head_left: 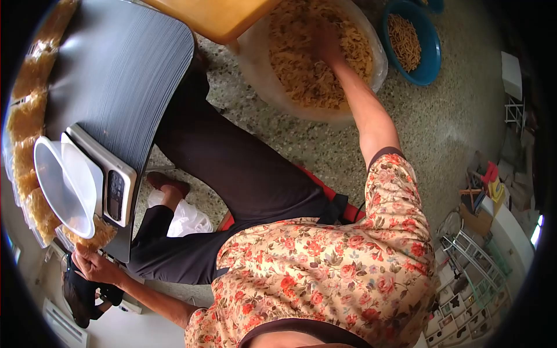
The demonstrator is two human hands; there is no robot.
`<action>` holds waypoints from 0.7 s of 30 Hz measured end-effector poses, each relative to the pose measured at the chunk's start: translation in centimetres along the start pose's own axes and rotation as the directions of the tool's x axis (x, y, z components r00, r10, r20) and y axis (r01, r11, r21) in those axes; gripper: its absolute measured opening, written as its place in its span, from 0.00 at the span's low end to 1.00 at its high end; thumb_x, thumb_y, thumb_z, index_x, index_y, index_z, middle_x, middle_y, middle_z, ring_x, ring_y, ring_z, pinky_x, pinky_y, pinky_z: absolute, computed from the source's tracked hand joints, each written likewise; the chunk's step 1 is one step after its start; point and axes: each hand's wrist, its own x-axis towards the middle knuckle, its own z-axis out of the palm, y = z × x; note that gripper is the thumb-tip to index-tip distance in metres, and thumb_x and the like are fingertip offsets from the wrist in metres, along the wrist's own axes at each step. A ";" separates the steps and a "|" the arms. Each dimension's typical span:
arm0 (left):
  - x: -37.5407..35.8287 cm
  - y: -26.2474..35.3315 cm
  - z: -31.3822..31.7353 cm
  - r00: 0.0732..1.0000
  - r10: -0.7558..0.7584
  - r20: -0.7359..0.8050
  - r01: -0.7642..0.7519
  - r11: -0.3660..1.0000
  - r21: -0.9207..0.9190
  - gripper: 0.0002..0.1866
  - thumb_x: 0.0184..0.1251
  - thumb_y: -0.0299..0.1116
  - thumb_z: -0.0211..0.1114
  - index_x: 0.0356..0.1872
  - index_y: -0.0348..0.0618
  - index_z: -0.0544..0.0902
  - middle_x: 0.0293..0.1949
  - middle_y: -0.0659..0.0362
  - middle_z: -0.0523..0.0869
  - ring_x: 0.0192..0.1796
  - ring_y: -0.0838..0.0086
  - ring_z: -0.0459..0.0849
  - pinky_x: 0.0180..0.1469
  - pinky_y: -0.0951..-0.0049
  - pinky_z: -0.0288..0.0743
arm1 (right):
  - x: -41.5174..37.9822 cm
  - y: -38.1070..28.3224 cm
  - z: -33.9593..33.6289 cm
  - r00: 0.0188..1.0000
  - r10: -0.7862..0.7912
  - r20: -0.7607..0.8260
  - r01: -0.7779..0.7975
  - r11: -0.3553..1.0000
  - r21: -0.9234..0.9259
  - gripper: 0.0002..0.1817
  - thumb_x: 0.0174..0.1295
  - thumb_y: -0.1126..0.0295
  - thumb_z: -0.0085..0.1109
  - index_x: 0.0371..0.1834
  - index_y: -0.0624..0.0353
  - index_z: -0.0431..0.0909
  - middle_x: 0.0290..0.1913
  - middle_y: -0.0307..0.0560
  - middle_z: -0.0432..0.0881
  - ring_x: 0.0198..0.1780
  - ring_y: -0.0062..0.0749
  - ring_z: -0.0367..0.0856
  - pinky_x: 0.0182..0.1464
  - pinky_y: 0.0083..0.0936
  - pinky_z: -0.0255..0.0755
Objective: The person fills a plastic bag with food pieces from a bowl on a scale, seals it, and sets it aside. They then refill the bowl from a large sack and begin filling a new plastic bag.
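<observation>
My right hand (325,43) reaches into a large clear plastic bag (380,55) of yellow-brown crispy snack pieces (307,75). Its fingers are buried or blurred among the pieces, so their grip is hidden. At the lower left, my left hand (96,265) has its fingers closed on a small clear bag of snack pieces (98,233), by the table corner. Just above that bag, a white translucent oval bowl (64,188) sits tilted on a digital scale (119,194). The scale rests near the edge of the dark table (122,69).
Filled clear snack bags (26,145) line the table's far side. A yellow-orange container (214,14) juts in at the top. A blue basin (429,55) holds stick-shaped snacks. On the floor lies a white plastic bag (188,219). Another person in black (81,298) is at the lower left.
</observation>
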 end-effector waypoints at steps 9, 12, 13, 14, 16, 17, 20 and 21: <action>0.5 1.0 0.1 0.998 0.060 -0.001 -0.060 0.998 0.036 0.15 0.82 0.34 0.62 0.44 0.27 0.85 0.36 0.56 0.83 0.39 0.69 0.79 0.45 0.67 0.75 | -1.4 -2.8 -0.3 0.980 0.003 0.197 0.023 0.991 -0.133 0.59 0.48 0.40 0.80 0.84 0.39 0.57 0.79 0.59 0.59 0.78 0.71 0.57 0.74 0.66 0.60; 0.5 1.3 0.4 1.000 0.023 0.013 -0.023 0.999 -0.022 0.16 0.82 0.36 0.62 0.43 0.27 0.85 0.33 0.58 0.80 0.37 0.70 0.77 0.42 0.69 0.74 | -4.2 -1.9 1.2 0.976 0.015 0.217 0.018 0.989 -0.147 0.58 0.48 0.44 0.81 0.83 0.38 0.58 0.78 0.61 0.59 0.75 0.72 0.60 0.70 0.66 0.64; 0.4 1.2 0.4 1.000 0.001 0.011 0.000 1.000 -0.017 0.16 0.82 0.36 0.62 0.43 0.27 0.85 0.33 0.58 0.80 0.37 0.71 0.77 0.41 0.69 0.74 | -5.3 -1.9 1.7 0.989 -0.015 0.146 0.024 0.998 -0.059 0.57 0.48 0.46 0.82 0.83 0.38 0.59 0.79 0.61 0.57 0.74 0.71 0.62 0.69 0.66 0.66; 0.5 1.1 0.3 1.000 -0.018 0.011 0.018 1.000 -0.007 0.17 0.82 0.36 0.62 0.44 0.28 0.85 0.33 0.58 0.80 0.36 0.71 0.77 0.41 0.69 0.74 | -6.0 -1.9 2.2 0.988 -0.015 0.153 0.023 0.998 -0.054 0.57 0.48 0.46 0.82 0.83 0.38 0.59 0.79 0.61 0.57 0.74 0.71 0.62 0.69 0.66 0.66; 0.7 0.7 0.3 1.000 0.021 0.003 -0.021 1.000 0.022 0.17 0.83 0.37 0.62 0.44 0.28 0.86 0.34 0.58 0.81 0.36 0.71 0.77 0.41 0.69 0.74 | -6.4 -2.4 1.9 0.986 0.043 0.163 -0.025 0.994 -0.107 0.52 0.49 0.47 0.80 0.78 0.46 0.63 0.76 0.65 0.62 0.78 0.66 0.58 0.75 0.68 0.55; 0.6 0.4 0.3 0.998 0.056 -0.007 -0.056 0.997 0.047 0.17 0.83 0.37 0.62 0.44 0.29 0.86 0.34 0.58 0.81 0.36 0.71 0.78 0.41 0.69 0.74 | -6.5 -2.9 1.9 0.985 0.040 0.166 -0.023 0.994 -0.103 0.52 0.49 0.47 0.80 0.78 0.46 0.63 0.76 0.65 0.62 0.78 0.66 0.58 0.75 0.68 0.55; 0.5 -0.7 -0.6 0.999 -0.008 0.053 0.005 0.999 0.040 0.16 0.82 0.37 0.62 0.45 0.30 0.86 0.35 0.57 0.83 0.37 0.71 0.79 0.42 0.69 0.75 | -5.3 -3.3 2.7 0.999 0.031 -0.039 -0.036 0.990 -0.134 0.57 0.49 0.53 0.83 0.82 0.36 0.57 0.77 0.59 0.57 0.73 0.69 0.63 0.63 0.60 0.74; 0.5 -0.7 -0.5 0.999 -0.004 0.054 0.002 0.999 0.041 0.16 0.82 0.37 0.62 0.45 0.30 0.86 0.35 0.57 0.83 0.37 0.71 0.79 0.42 0.69 0.75 | -4.3 -3.0 2.4 0.998 0.042 0.049 -0.035 0.992 -0.119 0.56 0.50 0.55 0.83 0.81 0.36 0.57 0.76 0.58 0.59 0.73 0.69 0.63 0.61 0.60 0.76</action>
